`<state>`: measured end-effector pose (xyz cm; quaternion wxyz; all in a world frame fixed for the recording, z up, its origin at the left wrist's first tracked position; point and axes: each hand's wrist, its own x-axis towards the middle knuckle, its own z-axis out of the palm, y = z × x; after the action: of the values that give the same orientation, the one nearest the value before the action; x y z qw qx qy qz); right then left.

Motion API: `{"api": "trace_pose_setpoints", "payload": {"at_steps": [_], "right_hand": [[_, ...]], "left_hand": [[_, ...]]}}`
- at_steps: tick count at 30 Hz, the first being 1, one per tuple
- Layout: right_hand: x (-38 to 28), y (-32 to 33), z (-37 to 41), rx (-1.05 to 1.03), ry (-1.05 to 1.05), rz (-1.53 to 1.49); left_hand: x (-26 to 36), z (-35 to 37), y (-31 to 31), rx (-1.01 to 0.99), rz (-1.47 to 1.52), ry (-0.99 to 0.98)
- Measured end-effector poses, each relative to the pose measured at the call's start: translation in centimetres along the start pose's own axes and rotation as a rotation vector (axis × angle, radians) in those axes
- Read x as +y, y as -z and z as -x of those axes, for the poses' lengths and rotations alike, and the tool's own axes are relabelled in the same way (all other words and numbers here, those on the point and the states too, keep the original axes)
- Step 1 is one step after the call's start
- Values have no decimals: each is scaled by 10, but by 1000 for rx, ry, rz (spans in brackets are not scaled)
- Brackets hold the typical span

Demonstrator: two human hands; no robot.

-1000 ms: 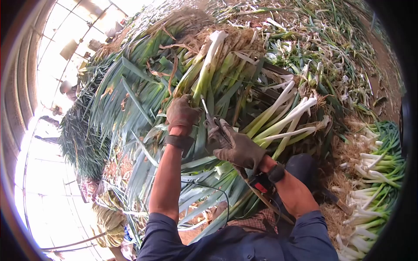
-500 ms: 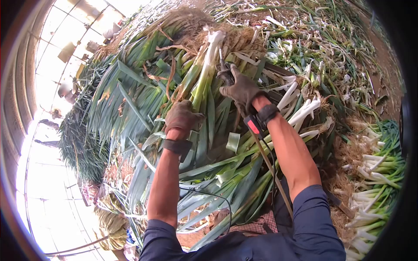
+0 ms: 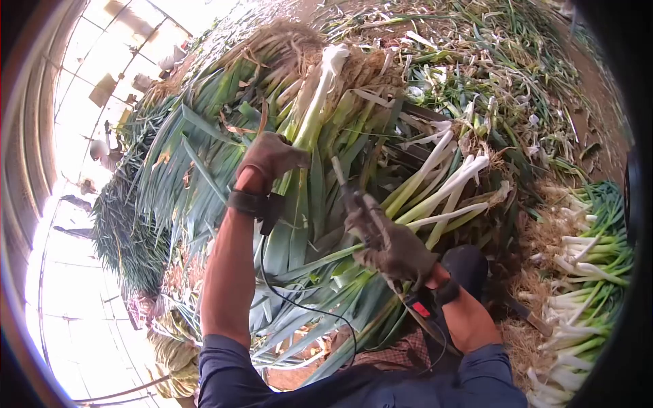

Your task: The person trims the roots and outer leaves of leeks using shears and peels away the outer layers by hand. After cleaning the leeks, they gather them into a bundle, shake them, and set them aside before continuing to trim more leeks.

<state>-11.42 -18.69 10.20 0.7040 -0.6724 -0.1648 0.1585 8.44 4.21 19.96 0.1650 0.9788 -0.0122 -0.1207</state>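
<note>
My left hand (image 3: pixel 274 158), in a brown glove, is closed at the green part of a large leek (image 3: pixel 318 95), whose thick white end points up and away. My right hand (image 3: pixel 394 250), also gloved, is wrapped round a dark-handled tool (image 3: pixel 360 207) with a pale, narrow tip. The tool's tip is a little to the right of the leek and apart from it. Trimmed-looking leeks (image 3: pixel 445 187) with white stems lie just beyond my right hand. Long green leaves (image 3: pixel 299 238) spread beneath both hands.
A big heap of leeks (image 3: pixel 183 163) with roots fills the left and centre. Loose leaves and scraps (image 3: pixel 490 75) cover the ground at the upper right. Leeks with white stems (image 3: pixel 578 272) lie in a row at the right. A wooden piece (image 3: pixel 530 318) lies near my right arm.
My right hand has come down and nearer to me with the tool, away from the leek's white part. My left hand has moved slightly up and left along the leek.
</note>
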Motion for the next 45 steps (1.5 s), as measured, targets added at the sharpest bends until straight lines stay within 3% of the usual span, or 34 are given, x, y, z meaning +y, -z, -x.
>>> {"api": "trace_pose_setpoints", "payload": {"at_steps": [3,8,10,11,14,18,22,24,25,27,28,31,34,38,40,42,44,45], "right_hand": [[-3,19,0,198,-126,293],[11,40,-42,253,-112,398],[-2,46,-68,221,-282,549],[7,48,-82,278,-212,555],[3,62,-122,369,-266,609],[2,74,-135,371,-203,652],[14,70,-117,352,-358,549],[52,52,-95,347,100,182],[50,45,-78,344,100,181],[29,34,-42,123,-119,449],[24,31,-28,116,-121,450],[29,35,3,231,-264,437],[23,35,17,259,-243,445],[31,32,23,146,-154,486],[28,39,16,309,-306,503],[35,40,12,356,-345,592],[38,31,16,278,-241,271],[37,21,17,188,-170,115]], "left_hand": [[4,14,-26,6,-57,-10],[-13,39,-69,-14,-39,47],[-14,45,-74,15,-32,72],[-13,47,-77,27,-42,90],[-13,49,-79,28,-46,110],[-8,55,-79,38,-30,107],[-6,61,-85,20,-88,51],[-4,64,-87,-6,-89,52],[-2,66,-87,-32,-93,47],[3,72,-89,-50,-77,24],[4,78,-92,-69,-58,5],[2,93,-114,-137,2,-26],[22,119,-128,-210,9,-40],[37,145,-156,-415,-115,-291],[39,142,-155,-472,-124,-294],[25,126,-155,-197,76,-355],[2,100,-151,153,76,-383],[-2,91,-139,194,-38,-296]]}}
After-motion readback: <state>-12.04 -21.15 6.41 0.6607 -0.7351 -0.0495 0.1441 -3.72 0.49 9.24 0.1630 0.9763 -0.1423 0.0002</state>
